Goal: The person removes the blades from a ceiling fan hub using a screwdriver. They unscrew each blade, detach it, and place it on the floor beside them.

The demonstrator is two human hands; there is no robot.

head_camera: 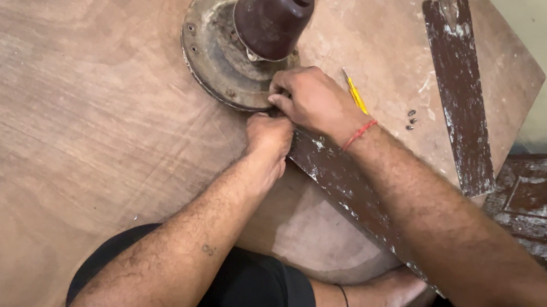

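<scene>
Brown and paint-flecked, the fan blade (pixel 337 180) runs from under both hands back toward the person's lap, its end meeting the round motor housing (pixel 217 59) right at the knuckles. The left hand (pixel 270 139) is clenched against that joint; the right hand (pixel 313 102) curls over it, though what its fingers pinch is hidden. A second blade (pixel 459 93) lies loose well to the right, small screws (pixel 411 119) and a yellow tool (pixel 356 95) just beside the right wrist. Judging by this, one blade is off and this one is partway.
</scene>
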